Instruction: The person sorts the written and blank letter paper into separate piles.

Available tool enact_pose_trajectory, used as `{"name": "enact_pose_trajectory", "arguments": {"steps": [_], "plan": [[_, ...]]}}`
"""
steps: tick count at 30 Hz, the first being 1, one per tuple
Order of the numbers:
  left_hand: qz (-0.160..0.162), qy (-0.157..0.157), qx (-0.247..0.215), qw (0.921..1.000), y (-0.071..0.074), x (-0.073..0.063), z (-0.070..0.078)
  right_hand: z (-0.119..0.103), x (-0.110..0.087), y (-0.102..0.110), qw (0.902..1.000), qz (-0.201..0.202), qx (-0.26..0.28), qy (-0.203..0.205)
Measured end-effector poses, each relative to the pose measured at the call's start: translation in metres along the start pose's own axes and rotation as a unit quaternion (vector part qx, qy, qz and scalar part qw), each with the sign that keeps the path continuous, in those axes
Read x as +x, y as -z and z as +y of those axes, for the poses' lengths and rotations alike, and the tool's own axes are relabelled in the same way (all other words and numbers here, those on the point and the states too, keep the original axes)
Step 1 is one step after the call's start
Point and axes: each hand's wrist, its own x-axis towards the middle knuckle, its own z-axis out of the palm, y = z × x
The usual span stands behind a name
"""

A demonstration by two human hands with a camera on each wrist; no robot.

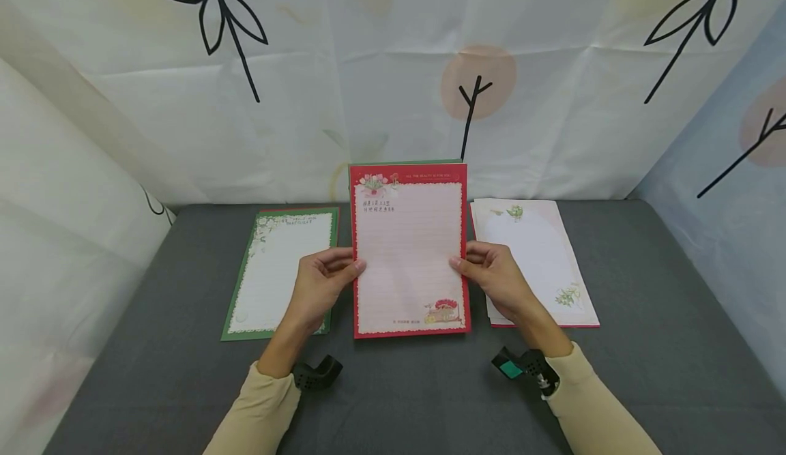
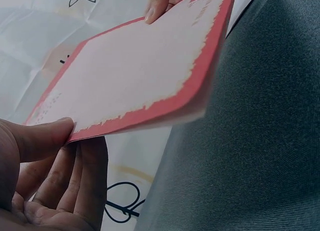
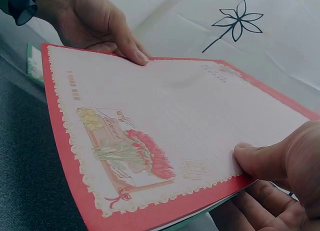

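A stack of red-bordered letter paper, with flowers at its top left and a small drawing at its bottom right, is held up off the table. My left hand pinches its left edge, thumb on the front and fingers behind. On the opposite edge my right hand pinches it the same way. In the right wrist view, a green edge shows beneath the red letter paper, so more than one sheet is held. The left wrist view shows the left thumb pressing on the border.
Green-bordered sheets lie on the grey table at left. A pile of white sheets with green sprigs lies at right, red showing under its edge. A patterned white cloth hangs behind the table.
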Motion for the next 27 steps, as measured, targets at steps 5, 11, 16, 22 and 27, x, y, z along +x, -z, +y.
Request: {"name": "enact_pose_trajectory", "arguments": {"steps": [5,11,16,22,27], "plan": [[0.024,-0.013,0.010,0.9996,-0.0016,0.0002,-0.0013,0.0013,0.0005,0.0001,0.9999,0.011,0.002,-0.003],[0.044,-0.019,0.010,0.9988,-0.0025,0.0006,-0.0015,0.0003,0.0004,0.0003,1.0000,0.008,0.005,-0.001],[0.044,-0.018,0.004,0.9989,-0.0022,0.0006,-0.0008,-0.0008,0.0000,0.0011,0.9999,0.007,0.011,-0.004],[0.036,-0.008,-0.006,0.9993,-0.0011,0.0002,0.0004,0.0004,0.0006,0.0030,0.9996,0.012,0.022,-0.011],[0.032,-0.007,0.009,0.9994,0.0015,0.0004,0.0017,-0.0007,0.0003,0.0036,0.9993,0.016,0.024,-0.023]]}}
